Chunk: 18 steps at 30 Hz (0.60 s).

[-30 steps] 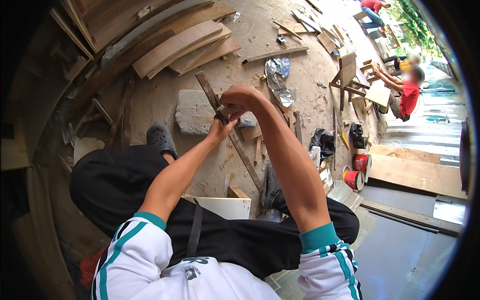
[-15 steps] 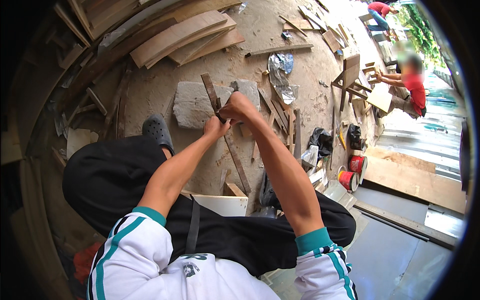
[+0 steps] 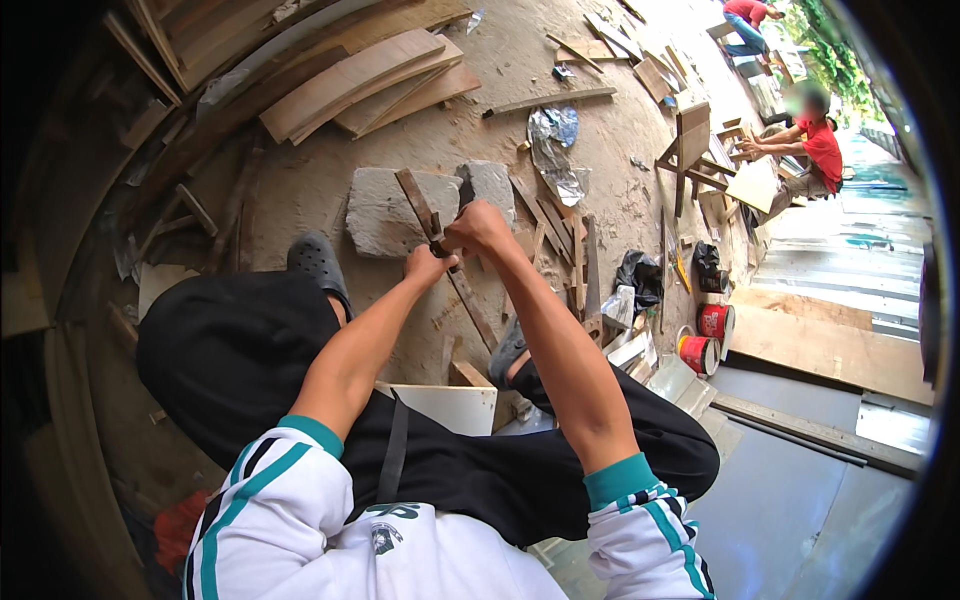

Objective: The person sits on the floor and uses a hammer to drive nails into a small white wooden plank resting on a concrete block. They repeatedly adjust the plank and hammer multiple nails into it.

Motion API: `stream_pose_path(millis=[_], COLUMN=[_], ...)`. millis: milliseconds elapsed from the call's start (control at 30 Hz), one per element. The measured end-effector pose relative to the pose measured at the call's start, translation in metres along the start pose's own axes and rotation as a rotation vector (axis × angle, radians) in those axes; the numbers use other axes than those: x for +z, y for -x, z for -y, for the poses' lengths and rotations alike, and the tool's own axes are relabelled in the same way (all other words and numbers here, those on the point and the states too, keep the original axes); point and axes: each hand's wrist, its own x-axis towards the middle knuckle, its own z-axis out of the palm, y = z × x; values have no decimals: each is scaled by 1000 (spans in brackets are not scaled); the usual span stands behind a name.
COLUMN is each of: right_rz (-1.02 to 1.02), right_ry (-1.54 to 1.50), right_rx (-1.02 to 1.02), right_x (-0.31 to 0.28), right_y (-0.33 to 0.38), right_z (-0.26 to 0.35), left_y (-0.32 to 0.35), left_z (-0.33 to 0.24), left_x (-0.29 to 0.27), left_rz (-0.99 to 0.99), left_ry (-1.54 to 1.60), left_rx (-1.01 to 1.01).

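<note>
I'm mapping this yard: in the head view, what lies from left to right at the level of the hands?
Black clog → grey stone slab → left hand → right hand → black bag → red can.

A long rusty metal strip [image 3: 440, 245] lies slanted across a flat grey stone [image 3: 385, 212].

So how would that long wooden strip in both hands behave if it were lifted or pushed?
The wooden strip looks thin and long, so probably light and slightly springy. Its flat faces suggest it would slide, not roll. Both the left hand and right hand grip it over the stone block.
</note>
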Motion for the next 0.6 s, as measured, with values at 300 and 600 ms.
stream_pose_path(millis=[300, 600], right_rz=[216, 362], right_ry=[117, 591], right_rx=[115, 59], right_x=[-6, -13], right_y=[9, 6], right_z=[32, 54], left_y=[-50, -66], left_z=[41, -23], left_x=[-27, -88], left_rz=[-433, -388], left_ry=[563, -293], left_rx=[-84, 330])
